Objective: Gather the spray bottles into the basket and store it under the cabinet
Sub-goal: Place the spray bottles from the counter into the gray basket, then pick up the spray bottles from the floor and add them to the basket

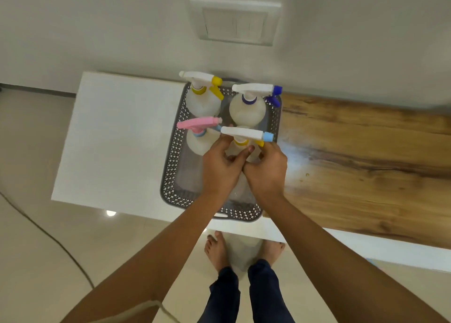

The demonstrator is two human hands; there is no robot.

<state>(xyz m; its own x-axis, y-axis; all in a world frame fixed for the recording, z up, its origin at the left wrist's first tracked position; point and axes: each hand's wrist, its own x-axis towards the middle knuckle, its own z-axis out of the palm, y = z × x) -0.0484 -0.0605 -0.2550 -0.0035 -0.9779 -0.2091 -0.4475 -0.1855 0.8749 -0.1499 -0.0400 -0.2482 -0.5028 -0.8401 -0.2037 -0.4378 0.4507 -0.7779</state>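
A grey perforated basket sits on the counter, straddling its white and wooden parts. Several spray bottles stand upright inside it. At the back are one with a yellow nozzle and one with a blue nozzle. In front of them on the left stands one with a pink head. The front-right bottle has a white head with a light-blue tip and a yellow trigger. My left hand and my right hand both wrap around its body over the basket, hiding most of it.
The white counter section lies left of the basket and the wooden top to its right. A wall with a switch plate rises behind. My bare feet stand on the tiled floor, where a cable runs at the left.
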